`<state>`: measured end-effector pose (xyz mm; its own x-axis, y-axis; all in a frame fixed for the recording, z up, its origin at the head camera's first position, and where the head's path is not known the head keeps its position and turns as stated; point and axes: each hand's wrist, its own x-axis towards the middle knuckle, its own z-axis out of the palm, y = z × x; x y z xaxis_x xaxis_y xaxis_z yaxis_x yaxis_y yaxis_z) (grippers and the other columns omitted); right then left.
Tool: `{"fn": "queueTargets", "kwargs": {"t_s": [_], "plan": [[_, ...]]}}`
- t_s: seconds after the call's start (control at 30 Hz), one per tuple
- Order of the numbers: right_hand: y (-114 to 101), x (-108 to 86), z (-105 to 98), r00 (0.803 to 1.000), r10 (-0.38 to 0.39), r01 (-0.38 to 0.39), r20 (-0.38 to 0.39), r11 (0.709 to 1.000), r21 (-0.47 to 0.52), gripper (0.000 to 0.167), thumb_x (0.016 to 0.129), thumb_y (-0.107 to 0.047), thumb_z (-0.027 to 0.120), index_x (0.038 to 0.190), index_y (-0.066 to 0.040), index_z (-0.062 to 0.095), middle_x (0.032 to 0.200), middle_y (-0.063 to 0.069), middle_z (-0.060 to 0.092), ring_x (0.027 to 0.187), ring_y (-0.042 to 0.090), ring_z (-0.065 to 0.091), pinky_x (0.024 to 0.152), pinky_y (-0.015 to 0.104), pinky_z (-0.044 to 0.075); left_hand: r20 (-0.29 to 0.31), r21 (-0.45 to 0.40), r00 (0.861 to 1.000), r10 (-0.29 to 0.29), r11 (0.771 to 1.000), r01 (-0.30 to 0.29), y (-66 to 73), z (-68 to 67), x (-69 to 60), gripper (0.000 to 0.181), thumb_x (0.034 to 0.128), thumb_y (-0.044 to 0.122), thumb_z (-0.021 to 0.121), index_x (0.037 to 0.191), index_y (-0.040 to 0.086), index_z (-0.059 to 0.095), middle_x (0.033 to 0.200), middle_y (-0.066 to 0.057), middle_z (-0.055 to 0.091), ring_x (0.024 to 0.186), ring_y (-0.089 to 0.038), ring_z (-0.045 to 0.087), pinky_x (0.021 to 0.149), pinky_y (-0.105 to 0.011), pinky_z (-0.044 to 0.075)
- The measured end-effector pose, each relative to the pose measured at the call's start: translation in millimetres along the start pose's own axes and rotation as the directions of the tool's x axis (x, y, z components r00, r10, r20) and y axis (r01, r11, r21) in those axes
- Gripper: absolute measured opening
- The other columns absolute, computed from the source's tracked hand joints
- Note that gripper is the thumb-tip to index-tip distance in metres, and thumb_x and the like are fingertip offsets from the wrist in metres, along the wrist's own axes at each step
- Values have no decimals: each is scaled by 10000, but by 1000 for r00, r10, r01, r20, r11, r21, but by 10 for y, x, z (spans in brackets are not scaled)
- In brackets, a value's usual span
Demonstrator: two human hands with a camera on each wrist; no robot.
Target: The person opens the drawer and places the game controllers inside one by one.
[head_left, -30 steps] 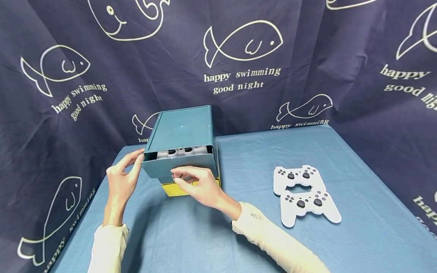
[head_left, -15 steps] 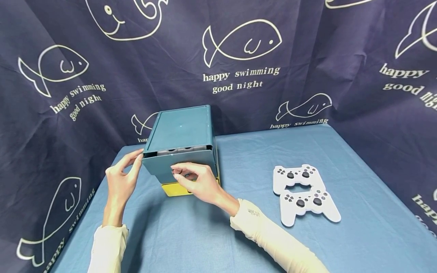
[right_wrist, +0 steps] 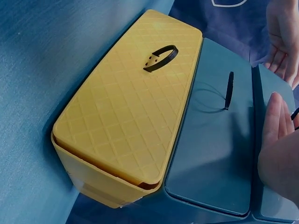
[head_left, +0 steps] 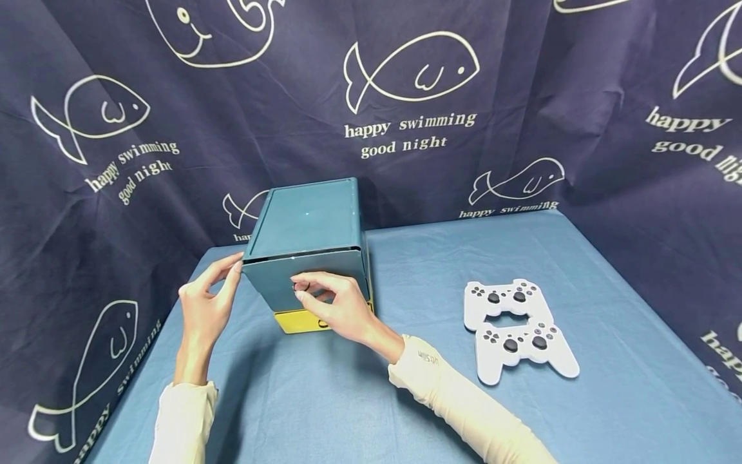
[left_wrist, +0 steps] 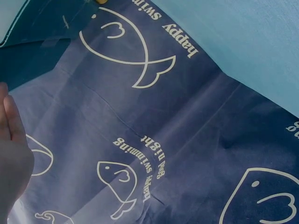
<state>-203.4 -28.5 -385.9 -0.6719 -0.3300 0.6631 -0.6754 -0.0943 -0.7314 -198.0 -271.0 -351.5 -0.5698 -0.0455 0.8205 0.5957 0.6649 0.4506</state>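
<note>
Your right hand (head_left: 339, 306) has its thumb and forefinger pinched on the black loop (right_wrist: 295, 113) at the front of the top drawer (head_left: 272, 280). That teal drawer sits almost flush in the chest of drawers (head_left: 313, 216), a thin dark slit showing along its upper edge. The chest stands upright toward the back left of the blue table (head_left: 429, 419), near the curtain (head_left: 411, 187).

Your left hand (head_left: 205, 306) has its fingers nearly straight, their tips and the thumb touching the chest's front left corner, level with the slit.

Below the top drawer, the right wrist view shows you the teal middle drawer (right_wrist: 210, 135) and the yellow bottom drawer (right_wrist: 117, 116), each with its own black loop. The yellow front leaves a narrow gap at one short end.

Well apart from your hands, on your right, a far controller (head_left: 478, 309) and a near controller (head_left: 489, 361) lie on the table, touching each other. Both are white with black sticks.
</note>
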Motion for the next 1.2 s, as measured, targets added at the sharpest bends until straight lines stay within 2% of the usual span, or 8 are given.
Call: {"fn": "queueTargets", "kwargs": {"t_s": [0.3, 0.63, 0.7, 0.87, 0.93, 1.2], "plan": [[11, 16, 5, 1000, 15, -15, -13, 1000, -14, 249, 954, -35, 708, 1200, -14, 739, 1038, 64, 742, 923, 57, 675, 784, 300, 577, -1, -4, 1000, -1, 1000, 1, -11, 5, -3, 220, 942, -23, 717, 1147, 20, 785, 979, -162, 775, 926, 150, 642, 785, -96, 451], [32, 36, 22, 999, 27, -27, -30, 1000, -15, 243, 954, -34, 711, 1195, -21, 744, 1027, 53, 743, 916, 57, 670, 777, 299, 577, -18, -8, 1000, 6, 1000, -6, -33, 16, -6, 230, 904, -93, 733, 1114, -13, 785, 931, -180, 771, 902, 163, 634, 751, -70, 434], [35, 35, 26, 999, 29, -30, -33, 999, -14, 244, 956, -35, 711, 1197, -17, 742, 1029, 53, 743, 917, 56, 668, 775, 300, 577, -23, -3, 1000, 6, 1000, -6, 2, 22, 0, 226, 902, -110, 724, 1108, -33, 779, 909, -196, 764, 895, 178, 620, 750, -71, 429], [34, 40, 28, 999, 31, -32, -40, 999, -20, 249, 958, -43, 713, 1204, -16, 741, 1045, 57, 744, 934, 66, 668, 772, 297, 576, -8, 5, 1000, 14, 1000, -14, 24, 9, 4, 215, 927, -81, 714, 1126, -25, 776, 899, -194, 763, 891, 177, 619, 738, -76, 436], [36, 44, 26, 999, 33, -34, -41, 999, -22, 249, 959, -45, 714, 1205, -19, 742, 1049, 57, 745, 938, 67, 669, 771, 294, 575, 5, 8, 1000, 15, 1000, -15, -7, -1, -2, 216, 940, -52, 718, 1141, -5, 778, 909, -177, 768, 894, 169, 628, 735, -73, 441], [55, 52, 24, 998, 47, -47, -40, 999, -20, 249, 959, -45, 713, 1206, -27, 741, 1044, 49, 743, 931, 59, 666, 770, 297, 577, 8, 5, 1000, 12, 1000, -12, 3, 5, 0, 211, 953, -34, 711, 1152, -3, 776, 921, -183, 769, 901, 170, 626, 776, -78, 443]]}}
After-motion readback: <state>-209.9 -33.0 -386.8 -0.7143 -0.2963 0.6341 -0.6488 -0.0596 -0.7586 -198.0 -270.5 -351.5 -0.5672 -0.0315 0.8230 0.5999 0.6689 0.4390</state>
